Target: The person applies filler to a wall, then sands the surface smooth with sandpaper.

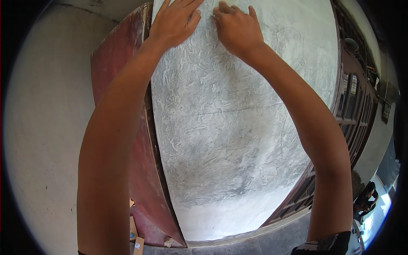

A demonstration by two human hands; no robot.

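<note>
A grey and white textured sheet point(229, 119), wrinkled over most of its surface, covers the wall between a red panel and a wooden window frame. At its top left, my left hand point(176, 21) lies against it with the fingers spread. To the right, my right hand point(238, 29) touches the upper part of the sheet, its fingers bent and apart. Neither hand shows anything held. The fingertips of my left hand run up to the top edge of the view.
On the left is the red panel point(121, 68) with a dark edge, beside a plain wall point(51, 119). Small boxes point(138, 245) lie at its foot. Dark wooden windows point(350, 97) stand on the right. A person point(366, 199) is at the far lower right, above grey floor tiles point(246, 248).
</note>
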